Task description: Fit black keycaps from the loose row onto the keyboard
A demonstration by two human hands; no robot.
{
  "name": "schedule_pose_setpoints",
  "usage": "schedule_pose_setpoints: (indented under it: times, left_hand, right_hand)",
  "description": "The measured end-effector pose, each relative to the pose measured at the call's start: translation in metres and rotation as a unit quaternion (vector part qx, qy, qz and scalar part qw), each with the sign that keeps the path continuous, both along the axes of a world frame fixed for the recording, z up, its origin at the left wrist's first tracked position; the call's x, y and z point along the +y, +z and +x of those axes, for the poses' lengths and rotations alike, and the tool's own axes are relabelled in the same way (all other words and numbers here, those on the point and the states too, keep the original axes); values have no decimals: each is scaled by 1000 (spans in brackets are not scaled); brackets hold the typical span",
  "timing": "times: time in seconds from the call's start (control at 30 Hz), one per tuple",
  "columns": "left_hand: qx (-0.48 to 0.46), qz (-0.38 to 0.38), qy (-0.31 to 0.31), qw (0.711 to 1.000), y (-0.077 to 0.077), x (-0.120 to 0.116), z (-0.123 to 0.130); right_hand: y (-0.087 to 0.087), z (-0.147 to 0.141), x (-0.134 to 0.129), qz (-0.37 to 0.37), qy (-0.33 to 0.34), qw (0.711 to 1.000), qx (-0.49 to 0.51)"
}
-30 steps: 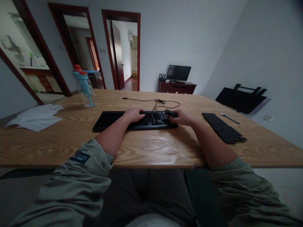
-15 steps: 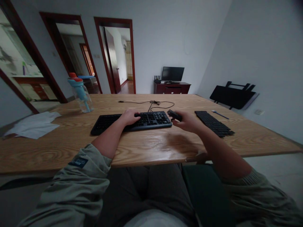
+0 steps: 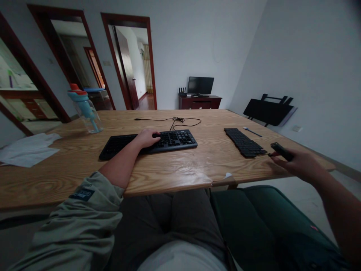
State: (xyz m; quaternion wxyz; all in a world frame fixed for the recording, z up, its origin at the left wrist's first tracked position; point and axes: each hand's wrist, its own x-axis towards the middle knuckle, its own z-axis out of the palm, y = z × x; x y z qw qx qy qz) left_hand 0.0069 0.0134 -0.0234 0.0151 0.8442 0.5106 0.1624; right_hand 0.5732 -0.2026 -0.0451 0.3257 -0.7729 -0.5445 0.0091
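A black keyboard lies on the wooden table in front of me. My left hand is over its middle, fingers bent across the keys toward the far edge and thumb on the near side. Off to the right, my right hand is closed around a short black tool of a kind I cannot make out. A small dark piece, apparently a keycap, shows at its fingertips, low over the table. Just left of that hand are rows of loose black keycaps laid side by side.
A blue-handled brush lies beyond the keycaps. The keyboard's cable is coiled behind it. At the left are a clear bottle with a red and blue lid and white tissue paper. A green seat stands below the table's front edge.
My right hand, with the black tool, has moved right from the keyboard's right end to the near end of the keycap rows. My left hand stays on the keyboard. The view has shifted slightly right.
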Motion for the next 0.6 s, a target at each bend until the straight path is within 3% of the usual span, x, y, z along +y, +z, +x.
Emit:
schedule_pose_setpoints:
  times: [0.17,0.4,0.6]
  left_hand:
    - [8,0,-1,1000,-3,4,-1]
    - [10,1,-6,1000,-4,5,-2]
    - [3,-6,-4,1000,-3,4,-2]
  right_hand:
    - [-13,-2,0,-60,-4,998,17]
    - [0,-16,-5,-130,5,991,11]
    - [4,-17,-7,-141,19,989,42]
